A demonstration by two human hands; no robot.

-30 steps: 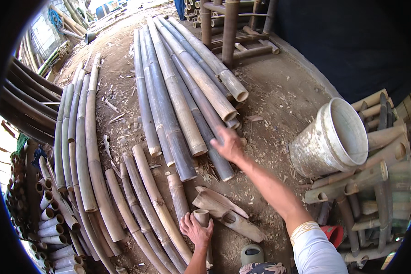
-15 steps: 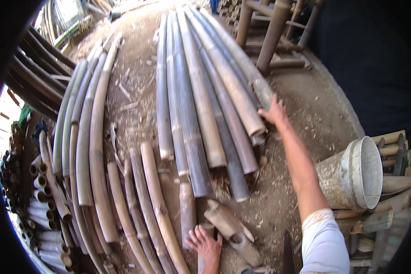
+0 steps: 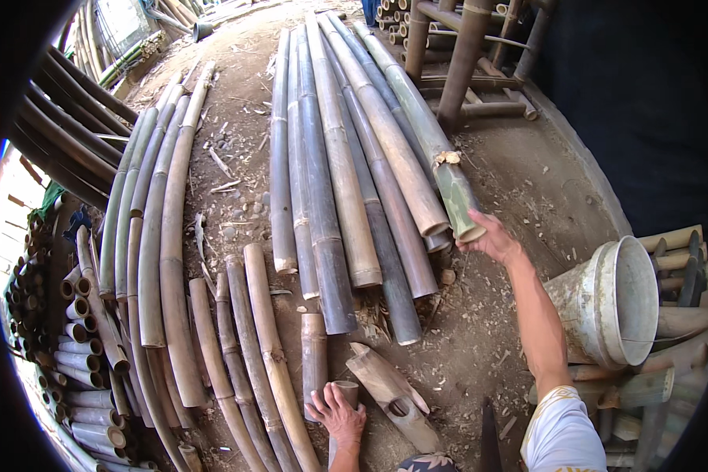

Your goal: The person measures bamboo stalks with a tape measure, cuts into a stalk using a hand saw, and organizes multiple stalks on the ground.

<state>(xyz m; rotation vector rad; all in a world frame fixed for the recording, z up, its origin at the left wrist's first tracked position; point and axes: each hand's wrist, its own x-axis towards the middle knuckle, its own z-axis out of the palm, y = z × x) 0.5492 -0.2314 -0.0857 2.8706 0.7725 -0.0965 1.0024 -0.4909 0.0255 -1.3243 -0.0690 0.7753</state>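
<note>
At the right edge of a row of long bamboo poles (image 3: 344, 181), my right hand (image 3: 493, 238) grips the near end of a greenish bamboo pole (image 3: 431, 140). A ragged, pale joint rings this pole a little above its cut end. My left hand (image 3: 338, 418) rests with its fingers spread on a short bamboo piece (image 3: 344, 389), whose lower part is hidden by the hand. Another short length of bamboo (image 3: 315, 350) lies just beyond the left fingers. To the right of that hand is a split bamboo offcut (image 3: 393, 397) with a hole in it.
More bamboo poles (image 3: 173, 236) lie in rows to the left, with stacked short lengths (image 3: 86, 362) beyond. A dirty white bucket (image 3: 598, 303) lies on its side at right. A bamboo frame (image 3: 464, 71) stands far right. A dark blade-like thing (image 3: 489, 436) is near the bottom.
My right hand has come nearer together with the greenish pole's end. The pole now shows its green side and ragged joint. My left hand has shifted slightly left and down.
</note>
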